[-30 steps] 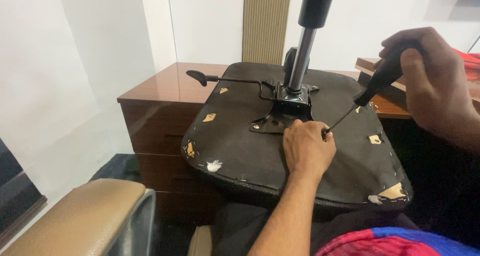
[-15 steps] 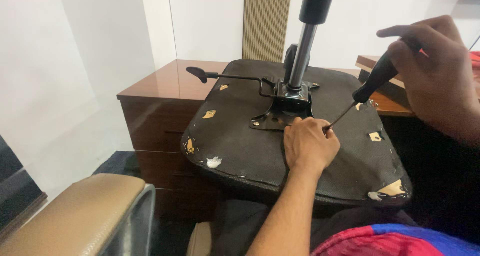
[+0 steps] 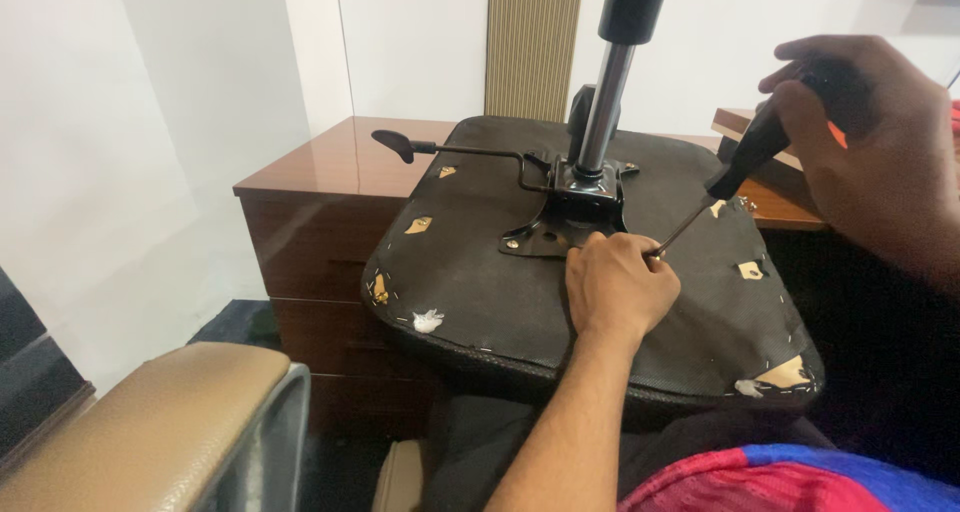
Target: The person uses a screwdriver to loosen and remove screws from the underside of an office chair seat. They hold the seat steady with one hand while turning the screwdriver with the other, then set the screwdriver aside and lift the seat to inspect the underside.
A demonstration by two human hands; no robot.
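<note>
gripping black-handled screwdriver (image 3: 735,172) | right hand (image 3: 870,132) clamped (thin shaft) | left hand (image 3: 615,287) pinching tip

Under the left hand (image 3: 618,284) lay a black seat underside (image 3: 480,272) with tan patches. The screwdriver (image 3: 735,172) in the right hand (image 3: 880,142) had a black handle; beyond stood a glossy reddish-brown cabinet (image 3: 320,212).
</note>
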